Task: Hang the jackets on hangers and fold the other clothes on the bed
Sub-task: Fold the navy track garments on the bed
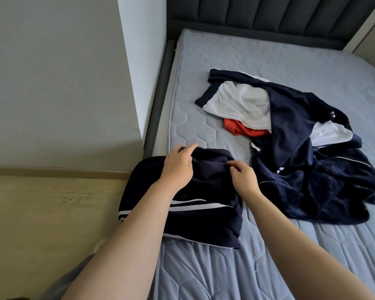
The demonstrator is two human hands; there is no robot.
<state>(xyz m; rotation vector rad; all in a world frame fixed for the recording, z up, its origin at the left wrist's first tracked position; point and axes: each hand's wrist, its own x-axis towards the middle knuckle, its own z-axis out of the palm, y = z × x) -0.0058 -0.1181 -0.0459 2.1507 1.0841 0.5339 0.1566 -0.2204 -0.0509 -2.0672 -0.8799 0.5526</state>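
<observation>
A folded navy garment with white stripes [204, 215] lies at the near left corner of the blue quilted mattress [225, 68]. My left hand [179, 165] rests on its far left edge, index finger extended, other fingers gripping the fabric. My right hand [243, 176] pinches the cloth at the top middle of the same garment. To the right sits a loose heap: a navy jacket with white lining [290, 126], an orange piece [238, 127] partly buried beneath it, and dark navy clothes [320, 187].
A dark grey padded headboard [268, 16] stands at the back. A grey bed frame rail [160, 94] runs along the left, against a white wall [52, 83]. Light wooden floor [41, 213] lies at the lower left.
</observation>
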